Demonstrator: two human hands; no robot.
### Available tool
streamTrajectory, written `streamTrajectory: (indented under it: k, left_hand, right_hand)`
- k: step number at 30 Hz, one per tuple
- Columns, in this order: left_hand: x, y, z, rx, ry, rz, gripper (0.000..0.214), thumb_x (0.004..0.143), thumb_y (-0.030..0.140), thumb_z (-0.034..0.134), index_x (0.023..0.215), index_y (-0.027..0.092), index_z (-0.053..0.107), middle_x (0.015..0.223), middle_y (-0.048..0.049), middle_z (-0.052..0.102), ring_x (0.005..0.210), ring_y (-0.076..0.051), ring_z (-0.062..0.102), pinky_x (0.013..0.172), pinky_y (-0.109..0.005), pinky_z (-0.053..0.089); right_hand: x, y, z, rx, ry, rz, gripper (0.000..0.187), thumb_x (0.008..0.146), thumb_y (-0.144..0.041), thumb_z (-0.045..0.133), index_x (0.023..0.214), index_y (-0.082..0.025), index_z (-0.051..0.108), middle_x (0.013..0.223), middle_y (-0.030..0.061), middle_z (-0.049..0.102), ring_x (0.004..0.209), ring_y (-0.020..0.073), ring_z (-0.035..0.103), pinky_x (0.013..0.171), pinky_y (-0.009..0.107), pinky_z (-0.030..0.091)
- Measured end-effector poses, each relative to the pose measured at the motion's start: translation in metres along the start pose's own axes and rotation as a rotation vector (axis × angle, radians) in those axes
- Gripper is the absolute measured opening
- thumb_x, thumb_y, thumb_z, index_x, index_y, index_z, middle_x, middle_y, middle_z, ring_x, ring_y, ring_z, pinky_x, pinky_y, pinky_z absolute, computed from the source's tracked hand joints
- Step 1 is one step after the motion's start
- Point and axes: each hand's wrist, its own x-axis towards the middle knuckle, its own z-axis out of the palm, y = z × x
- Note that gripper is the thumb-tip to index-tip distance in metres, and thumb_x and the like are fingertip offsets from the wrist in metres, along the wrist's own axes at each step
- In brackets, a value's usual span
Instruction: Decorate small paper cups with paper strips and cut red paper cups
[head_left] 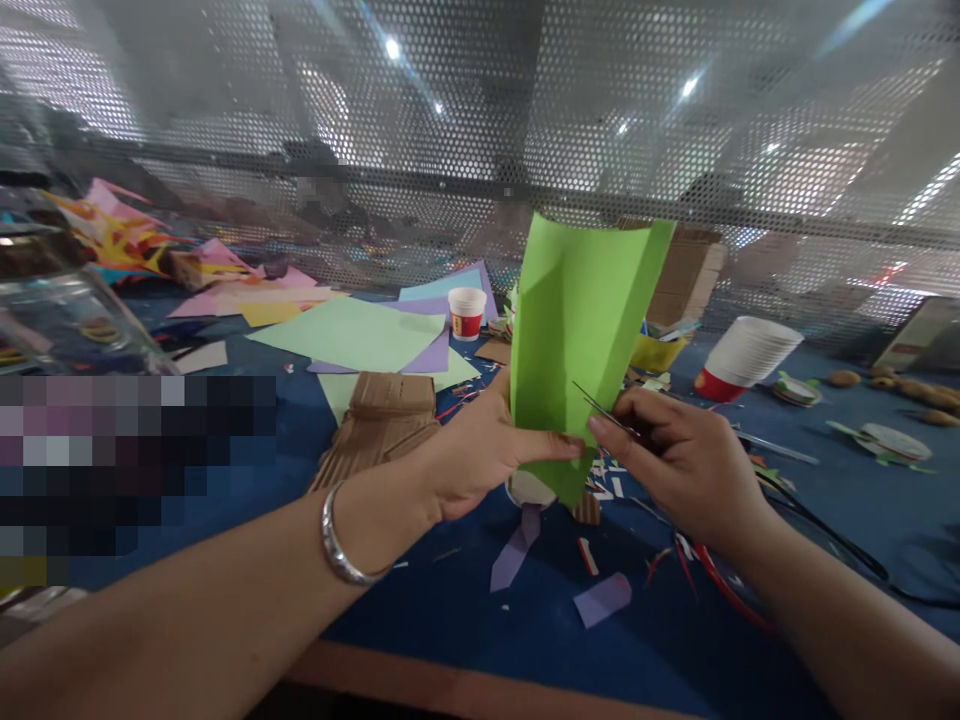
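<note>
A bright green sheet of paper (574, 310), curved and upright, is pinched in my left hand (491, 440), thumb on its near face. A silver bangle (335, 540) circles that wrist. Against the sheet's lower right part, my right hand (675, 450) grips what look like small scissors (600, 408). Only thin, pointed dark blades show, slanting up over the paper; the handles are hidden in the fingers. Below the sheet are a partly hidden pale round piece (531, 488) and a purple paper strip (516, 555). Another purple scrap (602, 600) lies nearer the table's front edge.
Coloured sheets (345, 335), folded cardboard (390, 400) and a paper cup (466, 312) occupy the left and middle of the blue table (450, 640). Stacked cups (746, 358), paper turtles (889, 442) and a black cable (832, 540) are at right. A perforated metal screen (465, 130) stands behind.
</note>
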Motion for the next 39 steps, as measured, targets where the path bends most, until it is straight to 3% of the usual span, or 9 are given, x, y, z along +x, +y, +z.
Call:
streamTrajectory:
  k: [4,8,12,15,18,26,34,39]
  left_hand:
    - [0.000,-0.004,0.002,0.000,-0.057,0.033,0.032,0.067,0.006,0.087,0.096,0.014,0.076,0.093,-0.0060,0.076,0.085,-0.017,0.071,0.083,-0.029,0.055]
    - [0.003,0.000,0.000,-0.042,0.055,0.038,0.040,0.061,0.012,0.094,0.095,0.015,0.074,0.089,-0.0045,0.075,0.077,-0.015,0.067,0.071,-0.027,0.052]
    - [0.007,0.007,-0.007,-0.105,0.134,0.061,0.034,0.066,0.018,0.093,0.090,0.016,0.069,0.078,-0.0003,0.071,0.067,-0.012,0.063,0.065,-0.025,0.050]
    - [0.010,0.013,-0.013,-0.137,0.235,0.059,0.036,0.067,0.026,0.094,0.085,0.017,0.064,0.064,0.0029,0.063,0.057,-0.011,0.057,0.054,-0.024,0.046]
    - [0.012,0.016,-0.016,-0.169,0.323,0.040,0.038,0.068,0.030,0.093,0.090,0.018,0.064,0.063,0.0022,0.063,0.054,-0.012,0.057,0.048,-0.025,0.042]
    - [0.014,0.014,-0.013,-0.348,0.473,0.269,0.035,0.071,0.025,0.091,0.095,0.019,0.066,0.075,0.0057,0.066,0.065,-0.009,0.061,0.064,-0.025,0.050]
    - [0.012,0.012,-0.006,-0.388,0.491,0.321,0.042,0.078,0.022,0.087,0.112,0.022,0.064,0.079,0.0052,0.066,0.071,-0.010,0.062,0.070,-0.025,0.050]
    - [0.010,0.008,-0.004,-0.350,0.483,0.358,0.050,0.074,0.025,0.089,0.116,0.023,0.063,0.086,0.0034,0.069,0.078,-0.011,0.065,0.072,-0.024,0.051]
  right_hand:
    - [0.000,-0.007,0.001,0.041,-0.023,0.010,0.027,0.095,-0.033,0.063,0.071,-0.022,0.061,0.059,-0.0044,0.051,0.052,0.0106,0.042,0.049,0.026,0.032]
    - [0.000,-0.010,0.000,0.126,-0.020,0.066,0.024,0.095,-0.042,0.065,0.082,-0.022,0.070,0.068,-0.0011,0.061,0.058,0.0126,0.050,0.052,0.026,0.038]
    - [-0.004,-0.007,-0.001,0.249,-0.044,0.113,0.041,0.099,-0.059,0.056,0.089,-0.023,0.072,0.061,-0.0030,0.049,0.051,0.0110,0.039,0.046,0.027,0.029]
    - [-0.006,-0.004,0.002,0.306,-0.103,0.171,0.047,0.100,-0.062,0.051,0.086,-0.022,0.071,0.061,-0.0032,0.044,0.051,0.0109,0.037,0.045,0.027,0.026]
    - [-0.006,-0.004,0.006,0.322,-0.200,0.202,0.049,0.100,-0.062,0.051,0.080,-0.021,0.067,0.060,-0.0032,0.043,0.051,0.0107,0.036,0.044,0.026,0.025]
    - [-0.009,-0.012,0.015,0.617,-0.387,0.442,0.055,0.093,-0.072,0.054,0.080,-0.020,0.064,0.056,-0.0077,0.032,0.047,0.0082,0.022,0.040,0.023,0.012]
    - [-0.008,-0.013,0.019,0.783,-0.397,0.525,0.048,0.091,-0.065,0.065,0.079,-0.018,0.064,0.057,-0.0079,0.037,0.046,0.0053,0.024,0.040,0.021,0.013]
    - [-0.010,-0.013,0.019,0.842,-0.384,0.545,0.047,0.092,-0.062,0.067,0.078,-0.017,0.065,0.057,-0.0079,0.037,0.046,0.0045,0.024,0.041,0.021,0.012]
